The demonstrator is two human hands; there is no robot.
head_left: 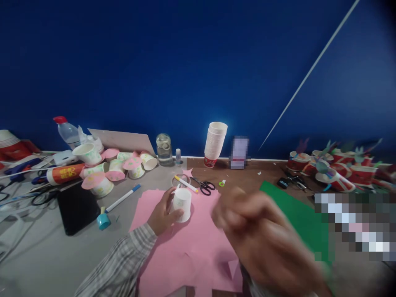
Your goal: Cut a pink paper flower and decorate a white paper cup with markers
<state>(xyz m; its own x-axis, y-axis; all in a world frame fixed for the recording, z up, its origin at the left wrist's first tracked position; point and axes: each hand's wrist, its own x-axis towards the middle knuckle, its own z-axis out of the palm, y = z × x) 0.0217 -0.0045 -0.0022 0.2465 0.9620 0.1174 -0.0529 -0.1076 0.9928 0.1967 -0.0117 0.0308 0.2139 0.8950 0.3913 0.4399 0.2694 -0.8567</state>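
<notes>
My left hand (165, 210) is closed around a small white paper cup (183, 206), which is upside down over a sheet of pink paper (198, 247). A thin white bit shows beside the cup, near the fingertips. My right hand (247, 218) is raised at the right, close to the camera and blurred by motion. Its fingers are curled in, and whatever they may hold cannot be made out. Just beyond the cup lie a white marker with yellow ends (186, 184) and black-handled scissors (206, 187).
A leaning stack of paper cups (215, 142) and a glass jar (163, 150) stand along the wall. Pink-trimmed cups (117, 169) and a black tablet-like object (78, 210) are at the left. At the right are a green sheet (297, 218) and decorated red cups (337, 175).
</notes>
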